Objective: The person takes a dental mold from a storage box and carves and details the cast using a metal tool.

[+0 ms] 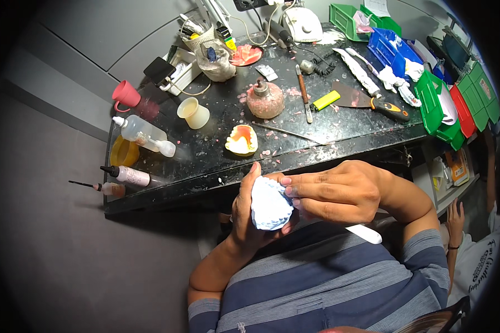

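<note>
Dark lettering (485, 263) is printed on a white shirt (464, 271), while a green bin (473, 101)'s label (485, 89) is too small to be read.

- Left hand's grip (243, 215) cradles a pale dental cast (270, 205).
- Right hand's grip (339, 192) touches its right side.
- Yellow dental model (243, 145) sits beyond on the bench (203, 152).

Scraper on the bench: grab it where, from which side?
Probably its black-and-yellow handle, from above or the bench's near side. The handle looks thick and lies toward that side; the blade is wide, flat and points left. A green bin stands to the right.
</note>
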